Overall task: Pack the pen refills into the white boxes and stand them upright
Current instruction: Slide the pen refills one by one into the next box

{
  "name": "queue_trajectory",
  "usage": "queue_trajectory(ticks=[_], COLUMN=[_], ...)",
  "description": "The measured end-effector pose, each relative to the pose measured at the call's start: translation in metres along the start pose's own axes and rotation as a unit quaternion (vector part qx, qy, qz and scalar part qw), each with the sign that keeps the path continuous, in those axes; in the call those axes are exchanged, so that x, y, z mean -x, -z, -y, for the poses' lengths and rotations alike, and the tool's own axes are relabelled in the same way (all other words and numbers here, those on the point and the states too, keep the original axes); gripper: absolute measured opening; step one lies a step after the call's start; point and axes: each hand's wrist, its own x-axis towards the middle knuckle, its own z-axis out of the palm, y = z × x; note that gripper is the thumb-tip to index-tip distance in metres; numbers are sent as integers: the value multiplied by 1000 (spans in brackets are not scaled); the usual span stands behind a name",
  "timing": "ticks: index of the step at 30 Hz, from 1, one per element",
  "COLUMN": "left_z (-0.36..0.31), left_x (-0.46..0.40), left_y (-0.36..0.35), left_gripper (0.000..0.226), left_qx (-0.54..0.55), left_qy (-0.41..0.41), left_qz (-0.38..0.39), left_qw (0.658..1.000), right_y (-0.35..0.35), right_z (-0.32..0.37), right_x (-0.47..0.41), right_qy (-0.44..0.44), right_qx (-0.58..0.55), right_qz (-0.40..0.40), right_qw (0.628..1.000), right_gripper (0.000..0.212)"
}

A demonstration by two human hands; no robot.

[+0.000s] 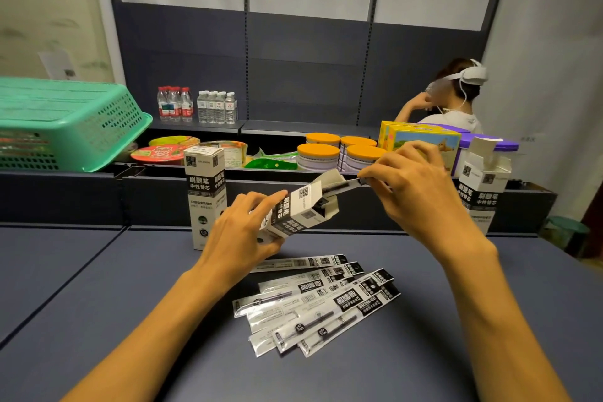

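My left hand grips a white-and-black refill box, tilted with its open flap end up to the right. A packaged pen refill sticks partway out of that opening, and my right hand pinches its outer end. Several more packaged refills lie fanned on the dark blue table below my hands. One closed white box stands upright behind my left hand. Behind my right wrist stands another white box, upright with its top flaps open.
A green plastic basket sits at the back left. Noodle bowls, orange-lidded tins and colourful cartons fill the bin behind the table. Water bottles stand on the shelf. A person with a headset sits at the back right.
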Motion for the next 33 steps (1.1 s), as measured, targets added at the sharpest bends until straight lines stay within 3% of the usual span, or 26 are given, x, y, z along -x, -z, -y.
queue_trajectory(ticks=[26, 33], left_z=[0, -6], left_x=[0, -1], left_y=[1, -1], left_gripper=[83, 83], left_qx=[8, 18], left_qy=[2, -26], left_qz=[-11, -1], left_qw=[1000, 999], right_y=[1, -9], right_z=[1, 18], right_x=[1, -2], right_qy=[28, 58], right_qx=[-13, -15], right_qz=[12, 50], right_qw=[999, 997], right_gripper=[21, 27])
